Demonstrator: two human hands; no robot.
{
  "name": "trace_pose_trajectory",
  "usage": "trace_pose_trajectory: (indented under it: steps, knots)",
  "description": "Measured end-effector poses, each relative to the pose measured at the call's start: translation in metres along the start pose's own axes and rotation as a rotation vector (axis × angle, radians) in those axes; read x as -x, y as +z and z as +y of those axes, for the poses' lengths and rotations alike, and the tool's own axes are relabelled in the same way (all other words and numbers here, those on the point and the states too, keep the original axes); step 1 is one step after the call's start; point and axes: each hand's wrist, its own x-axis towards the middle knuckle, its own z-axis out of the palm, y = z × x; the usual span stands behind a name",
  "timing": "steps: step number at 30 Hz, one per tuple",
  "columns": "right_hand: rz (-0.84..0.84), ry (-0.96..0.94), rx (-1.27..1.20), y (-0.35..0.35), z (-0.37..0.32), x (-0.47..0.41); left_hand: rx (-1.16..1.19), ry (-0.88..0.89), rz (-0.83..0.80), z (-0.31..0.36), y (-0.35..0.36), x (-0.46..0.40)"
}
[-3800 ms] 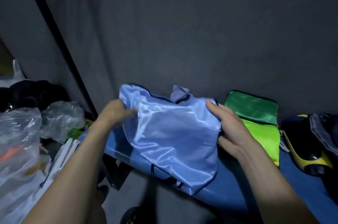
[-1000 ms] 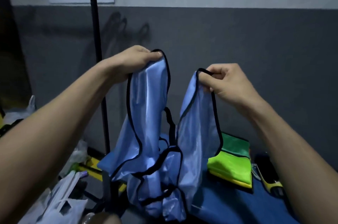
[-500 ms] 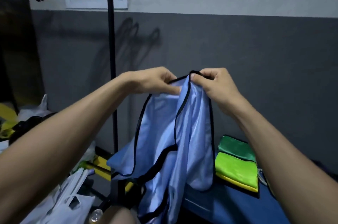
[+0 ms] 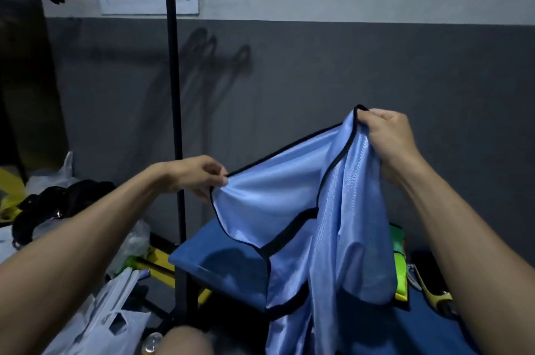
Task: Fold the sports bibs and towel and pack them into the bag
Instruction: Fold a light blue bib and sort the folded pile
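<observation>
The blue bib (image 4: 292, 209) is pinched at its black-trimmed edge by the left hand (image 4: 199, 176), while its gathered straps are gripped higher on the right by the right hand (image 4: 388, 134). Half a second ago both hands met at the top; now the left has been drawn down and away, so the cloth is spread for folding. Glossy and limp, it is held above the blue desk (image 4: 220, 265), with folded green bibs (image 4: 401, 265) just behind it.

arms: bare, no sleeves | hands (image 4: 199, 176): ungloved | knee: bare
</observation>
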Motion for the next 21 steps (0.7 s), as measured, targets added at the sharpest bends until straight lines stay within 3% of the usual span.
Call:
trace_pose_trajectory:
  steps: [3, 5, 7, 10, 13, 21]
  knots:
    - [-0.010, -0.053, 0.184, -0.007, 0.015, 0.003, 0.270, 0.182, 0.291, 0.028, -0.006, -0.004]
    - [-0.072, -0.141, 0.341, -0.007, 0.019, 0.010, 0.331, 0.358, 0.357, 0.062, -0.014, -0.008]
    - [-0.188, -0.176, 0.339, -0.003, 0.014, 0.018, 0.213, 0.479, 0.252, 0.098, -0.017, -0.012]
    - [-0.384, -0.181, 0.124, 0.011, 0.001, 0.025, -0.009, 0.559, 0.072, 0.141, -0.008, -0.024]
    - [-0.456, -0.185, -0.005, 0.027, -0.009, 0.027, -0.062, 0.602, 0.008, 0.166, 0.007, -0.033]
    - [-0.201, -0.142, 0.251, 0.032, -0.021, 0.021, -0.095, 0.546, 0.018, 0.161, 0.007, -0.016]
